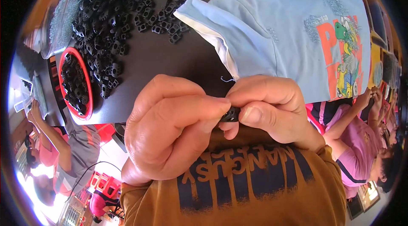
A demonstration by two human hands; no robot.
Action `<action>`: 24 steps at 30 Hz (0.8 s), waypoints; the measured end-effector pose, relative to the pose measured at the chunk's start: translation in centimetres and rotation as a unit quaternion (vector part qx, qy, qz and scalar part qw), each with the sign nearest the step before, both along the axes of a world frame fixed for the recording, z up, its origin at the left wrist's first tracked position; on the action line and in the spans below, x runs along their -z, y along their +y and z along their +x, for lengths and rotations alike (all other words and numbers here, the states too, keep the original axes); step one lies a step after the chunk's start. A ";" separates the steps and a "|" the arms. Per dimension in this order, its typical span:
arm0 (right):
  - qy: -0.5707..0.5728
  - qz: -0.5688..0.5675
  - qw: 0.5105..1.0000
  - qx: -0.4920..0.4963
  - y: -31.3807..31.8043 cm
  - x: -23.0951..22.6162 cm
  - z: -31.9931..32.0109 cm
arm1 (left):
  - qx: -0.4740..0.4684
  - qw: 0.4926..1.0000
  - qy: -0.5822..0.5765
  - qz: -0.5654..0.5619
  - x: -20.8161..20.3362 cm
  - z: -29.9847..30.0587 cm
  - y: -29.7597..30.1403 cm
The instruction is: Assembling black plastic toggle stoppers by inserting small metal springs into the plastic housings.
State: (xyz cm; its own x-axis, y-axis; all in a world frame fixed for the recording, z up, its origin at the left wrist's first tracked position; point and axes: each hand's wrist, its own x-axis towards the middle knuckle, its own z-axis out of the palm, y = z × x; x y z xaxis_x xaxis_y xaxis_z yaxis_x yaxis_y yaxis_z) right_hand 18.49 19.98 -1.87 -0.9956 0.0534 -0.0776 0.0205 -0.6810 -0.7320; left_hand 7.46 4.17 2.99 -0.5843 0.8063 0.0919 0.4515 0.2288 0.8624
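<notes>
In front of my chest, both hands come together over the near edge of the dark table [148,58]. My left hand [168,126] is closed, its thumb and index finger pinching one side of a small black plastic part [230,116], which looks like a cord lock. From the other side my right hand [272,107] pinches the same part between thumb and fingers. Fingertips cover most of the part, so its details are hidden. Across the table at the left spreads a large heap of similar black plastic pieces [108,22].
A light blue printed T-shirt [293,52] covers the table's right side. At the left edge stands a red-rimmed bowl [90,94] of black parts. Behind it is a clear tray [47,47] of tiny silvery pieces. Other people sit on both sides, a purple-shirted person [361,141] at right.
</notes>
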 end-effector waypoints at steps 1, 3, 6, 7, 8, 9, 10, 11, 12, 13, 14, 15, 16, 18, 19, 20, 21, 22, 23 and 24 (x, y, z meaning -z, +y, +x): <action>-0.026 -0.037 0.999 -0.006 0.0 -0.1 0.1 | 0.008 1.000 0.016 0.004 0.1 -0.1 0.1; -0.045 -0.065 0.997 -0.003 0.0 -0.4 0.2 | 0.016 0.999 0.032 0.007 0.2 -0.3 0.3; -0.074 -0.103 0.992 0.000 0.0 -0.5 0.3 | 0.027 0.997 0.070 0.006 -0.1 -0.3 0.5; -0.083 -0.111 0.990 0.000 0.1 -0.6 0.3 | 0.015 0.996 0.085 -0.018 -0.6 0.0 0.7; -0.083 -0.112 0.990 0.000 0.0 -0.5 0.2 | 0.003 0.994 0.100 -0.042 -0.9 0.2 0.8; -0.084 -0.118 0.989 0.001 -0.1 -0.4 0.2 | 0.003 0.994 0.100 -0.043 -0.8 0.2 0.9; -0.083 -0.125 0.989 0.003 -0.1 -0.3 0.2 | 0.010 0.995 0.097 -0.021 -0.8 0.2 1.0; -0.083 -0.127 0.989 0.004 0.0 -0.4 0.2 | 0.017 0.995 0.095 0.001 -0.7 0.2 1.1; -0.082 -0.135 0.987 0.004 0.0 -0.4 0.2 | 0.018 0.995 0.096 0.000 -0.7 0.1 1.1; -0.083 -0.144 0.986 0.005 0.0 -0.4 0.2 | 0.039 0.996 0.078 0.007 -0.6 -0.1 1.0; -0.083 -0.144 0.986 0.008 0.0 -0.3 0.2 | 0.060 0.996 0.061 0.015 -0.5 -0.3 0.9; -0.077 -0.152 0.985 0.014 0.0 -0.2 0.1 | 0.062 0.996 0.060 0.014 -0.2 -0.4 1.0; -0.070 -0.161 0.984 0.018 -0.1 0.0 0.1 | 0.072 0.994 0.071 0.043 0.3 -0.5 1.1; -0.067 -0.169 0.983 0.015 0.0 0.1 0.1 | 0.084 0.990 0.082 0.072 0.4 -0.4 1.1; -0.065 -0.177 0.982 0.010 0.0 0.1 0.1 | 0.069 0.994 0.063 0.055 0.2 0.0 1.0; -0.063 -0.177 0.982 0.009 0.0 0.1 0.1 | 0.053 0.997 0.044 0.038 0.1 0.2 1.0; -0.064 -0.183 0.981 0.004 0.0 0.0 0.2 | 0.052 0.997 0.046 0.038 0.0 0.2 1.0; -0.064 -0.188 0.980 -0.002 0.1 -0.1 0.2 | 0.055 0.997 0.033 0.048 -0.1 0.2 1.1; -0.060 -0.187 0.980 -0.005 0.2 -0.1 0.2 | 0.058 0.996 0.021 0.057 -0.2 0.1 1.1; -0.032 -0.120 0.992 -0.004 0.2 0.0 0.3 | 0.083 0.993 0.047 0.066 0.1 -0.1 1.1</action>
